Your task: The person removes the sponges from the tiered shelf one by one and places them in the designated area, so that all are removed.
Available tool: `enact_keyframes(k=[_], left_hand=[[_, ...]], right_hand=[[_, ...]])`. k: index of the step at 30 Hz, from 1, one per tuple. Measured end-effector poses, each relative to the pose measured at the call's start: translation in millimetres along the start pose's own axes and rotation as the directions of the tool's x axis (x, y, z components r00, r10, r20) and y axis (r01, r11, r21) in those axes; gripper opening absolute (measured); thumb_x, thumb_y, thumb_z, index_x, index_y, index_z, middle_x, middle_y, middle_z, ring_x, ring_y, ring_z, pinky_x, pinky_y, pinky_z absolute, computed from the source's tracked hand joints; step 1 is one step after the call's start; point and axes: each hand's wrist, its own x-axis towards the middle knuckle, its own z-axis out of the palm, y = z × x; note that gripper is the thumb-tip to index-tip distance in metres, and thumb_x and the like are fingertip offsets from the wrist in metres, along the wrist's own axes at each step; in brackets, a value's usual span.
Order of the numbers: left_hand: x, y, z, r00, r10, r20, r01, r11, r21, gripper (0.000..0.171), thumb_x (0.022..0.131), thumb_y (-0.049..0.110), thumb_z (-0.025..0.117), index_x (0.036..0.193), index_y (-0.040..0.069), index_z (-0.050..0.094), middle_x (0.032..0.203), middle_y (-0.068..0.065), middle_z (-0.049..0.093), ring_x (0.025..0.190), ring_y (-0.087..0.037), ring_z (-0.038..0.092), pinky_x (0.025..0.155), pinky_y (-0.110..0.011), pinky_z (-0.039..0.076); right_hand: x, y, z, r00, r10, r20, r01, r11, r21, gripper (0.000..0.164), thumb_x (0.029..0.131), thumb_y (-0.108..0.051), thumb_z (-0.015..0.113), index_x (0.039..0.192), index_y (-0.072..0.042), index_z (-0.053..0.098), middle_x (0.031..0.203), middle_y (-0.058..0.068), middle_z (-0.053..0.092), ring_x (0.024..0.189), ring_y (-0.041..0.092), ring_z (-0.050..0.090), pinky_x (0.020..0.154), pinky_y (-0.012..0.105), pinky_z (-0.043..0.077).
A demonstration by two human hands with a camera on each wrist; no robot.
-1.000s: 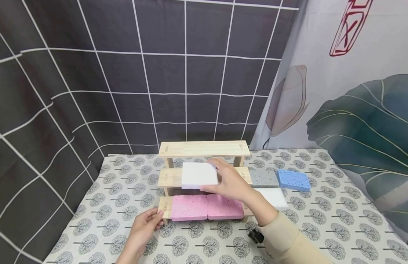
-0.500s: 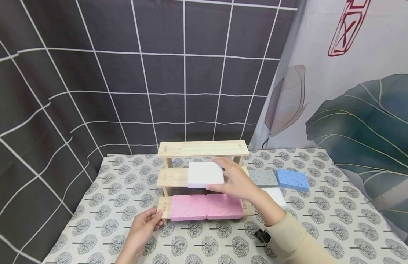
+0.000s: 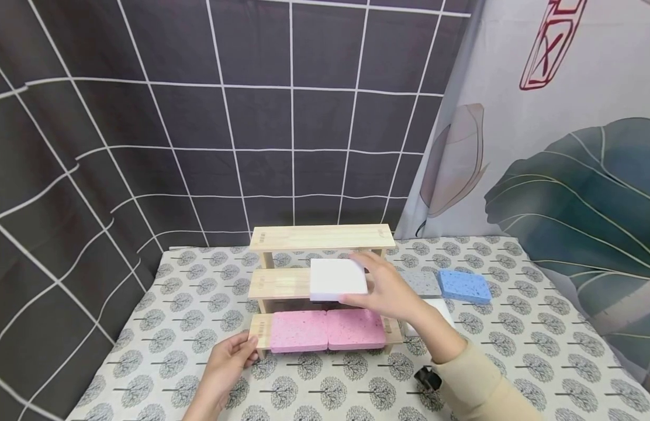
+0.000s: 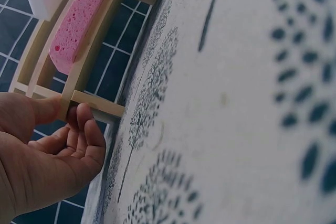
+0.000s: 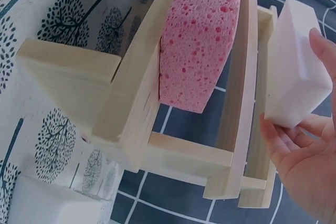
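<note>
A white sponge block (image 3: 338, 279) is gripped at its right side between the thumb and fingers of my right hand (image 3: 390, 289). It sits at the middle tier of a three-step wooden rack (image 3: 280, 283); in the right wrist view the block (image 5: 296, 61) is beside the upper boards, and I cannot tell whether it touches them. Two pink sponges (image 3: 300, 331) lie side by side on the lowest tier. My left hand (image 3: 227, 362) pinches the left end of that lowest board, thumb on top and fingers curled below, as the left wrist view shows.
Right of the rack lie a grey sponge (image 3: 422, 283), a blue sponge (image 3: 464, 286) and another white block (image 3: 439, 310), partly hidden by my right forearm. The tree-print cloth (image 3: 172, 333) covers the table. A dark grid curtain (image 3: 256, 117) stands behind.
My right hand has slid the white sponge block to the right along the middle tier. My left hand keeps its hold on the rack's lowest board.
</note>
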Motion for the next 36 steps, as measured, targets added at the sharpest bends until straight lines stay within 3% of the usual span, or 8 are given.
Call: enact_keyframes(k=[8,29,36], left_hand=[[-1.4,1.2,0.1,1.000,0.003,0.000,-0.003,1.000,-0.005,0.046,0.103,0.012,0.057,0.135,-0.019,0.048,0.099,-0.011,0.065,0.086,-0.017,0.061,0.072,-0.023,0.056],[-2.9,2.7,0.0,1.000,0.019,0.001,-0.019,0.999,-0.029,0.042,0.102,0.009,0.058,0.132,-0.020,0.050,0.098,-0.013,0.065,0.086,-0.018,0.061,0.073,-0.023,0.057],[-3.3,3.5,-0.3,1.000,0.024,0.003,-0.024,1.000,-0.014,0.042,0.102,0.010,0.057,0.132,-0.019,0.050,0.098,-0.013,0.066,0.085,-0.018,0.062,0.073,-0.023,0.057]], right_hand=[[-2.8,6.4,-1.8,0.999,-0.035,-0.003,0.035,0.999,0.003,0.088,0.077,-0.038,0.087,0.146,0.000,0.048,0.148,0.018,0.051,0.139,0.044,0.041,0.109,0.070,0.033],[-11.1,21.4,-9.9,0.999,-0.024,-0.034,0.023,1.000,-0.007,0.085,0.078,-0.042,0.087,0.144,-0.002,0.052,0.143,0.018,0.054,0.129,0.042,0.053,0.103,0.065,0.044],[-13.2,25.0,-11.4,0.998,-0.041,-0.039,0.041,0.999,0.000,0.081,0.076,-0.035,0.089,0.140,0.001,0.054,0.139,0.019,0.058,0.123,0.041,0.056,0.100,0.064,0.047]])
